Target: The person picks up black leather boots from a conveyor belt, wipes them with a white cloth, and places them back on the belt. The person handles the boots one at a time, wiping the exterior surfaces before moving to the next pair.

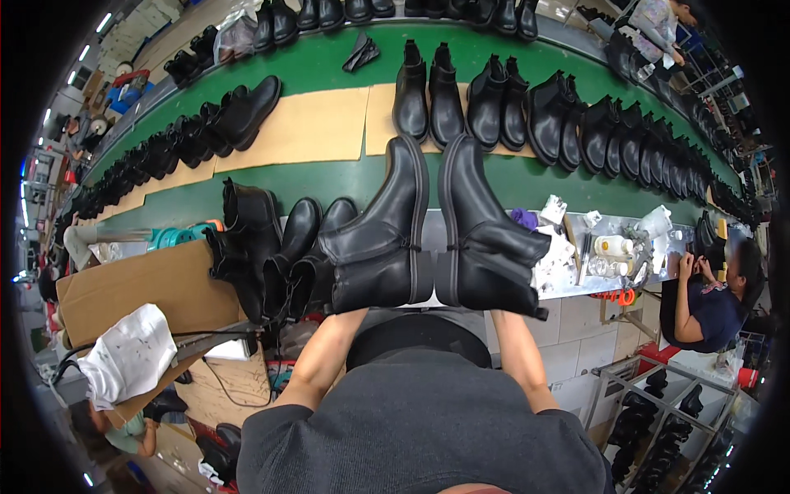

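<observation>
- I see left-side boot (385, 216) and right-side boot (477, 216) sole toward sole, perhaps against scuffing
- Both hands hidden; I can't tell their grip

Shoe fcty: blk boots (393, 193), grn belt (317, 177)

Held boots (391, 193): leather-like, smooth, softly glossy, with pale highlights on the toes and creasing at the ankles. Green surface (321, 177): smooth, plastic-looking, low sheen. Tan strips (309, 123) on it: cardboard, matt. Brown sheet (148, 288): cardboard, matt, flat. White sheet (132, 350): crumpled, dull, smudged; paper or cloth, cannot tell. Bag (235, 39): thin plastic, wrinkled, shiny. Bottle (613, 245): smooth plastic. Shirt (411, 420): matt, ribbed cloth.
</observation>
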Demonstrator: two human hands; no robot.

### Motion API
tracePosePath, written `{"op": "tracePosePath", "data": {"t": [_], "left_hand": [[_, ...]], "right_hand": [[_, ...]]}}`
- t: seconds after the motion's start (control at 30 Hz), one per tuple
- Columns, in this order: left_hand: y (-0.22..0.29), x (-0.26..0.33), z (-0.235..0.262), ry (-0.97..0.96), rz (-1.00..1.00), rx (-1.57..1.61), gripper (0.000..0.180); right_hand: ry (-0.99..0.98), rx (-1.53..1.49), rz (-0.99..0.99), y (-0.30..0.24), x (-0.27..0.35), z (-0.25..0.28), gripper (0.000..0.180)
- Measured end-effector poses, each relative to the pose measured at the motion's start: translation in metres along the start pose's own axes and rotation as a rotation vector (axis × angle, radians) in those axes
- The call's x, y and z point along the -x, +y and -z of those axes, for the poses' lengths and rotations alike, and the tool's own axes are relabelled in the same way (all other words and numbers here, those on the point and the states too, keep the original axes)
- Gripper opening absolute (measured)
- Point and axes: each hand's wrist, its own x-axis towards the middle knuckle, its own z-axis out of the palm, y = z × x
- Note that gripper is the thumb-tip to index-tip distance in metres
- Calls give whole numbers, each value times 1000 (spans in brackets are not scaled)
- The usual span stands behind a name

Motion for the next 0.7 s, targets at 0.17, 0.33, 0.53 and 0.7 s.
{"op": "tracePosePath", "data": {"t": [0.17,0.33,0.53,0.7], "left_hand": [[-12,8,-12,20,80,30,62],[-6,0,-20,54,79,8,58],[27,12,-107,313,-290,-1019,65],[55,13,-123,75,-174,-1216,80]], "right_hand": [[82,109,40,22,0,-6,57],[51,281,134,2,6,-5,55],[321,1200,747,-26,-6,-26,54],[348,1199,407,-49,-15,-23,55]]}}
